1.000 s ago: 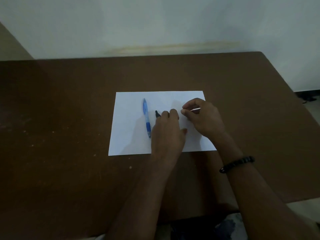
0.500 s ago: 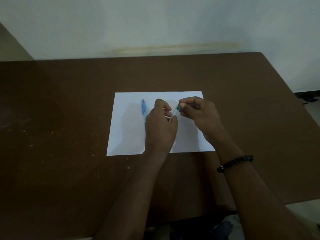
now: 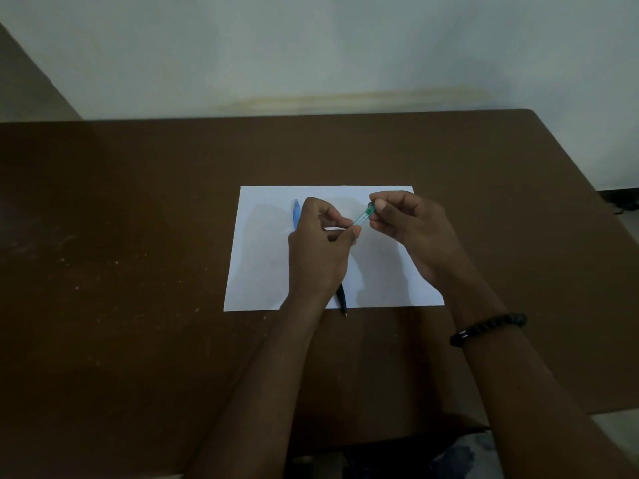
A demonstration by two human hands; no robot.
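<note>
Green pen (image 3: 364, 216) pinched between two hands over white paper (image 3: 262, 271).
Right hand (image 3: 411, 229) nips the far end and left hand (image 3: 318, 250) the near end, seemingly to twist it; blue pen (image 3: 296, 216) lies beside the left hand, black pen (image 3: 341, 299) under its wrist.

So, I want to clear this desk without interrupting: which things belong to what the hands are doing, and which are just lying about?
In use: slim green pen, pinched by the left hand and the right hand.

Lying about: blue pen; black pen; white sheet under them; brown table.
</note>
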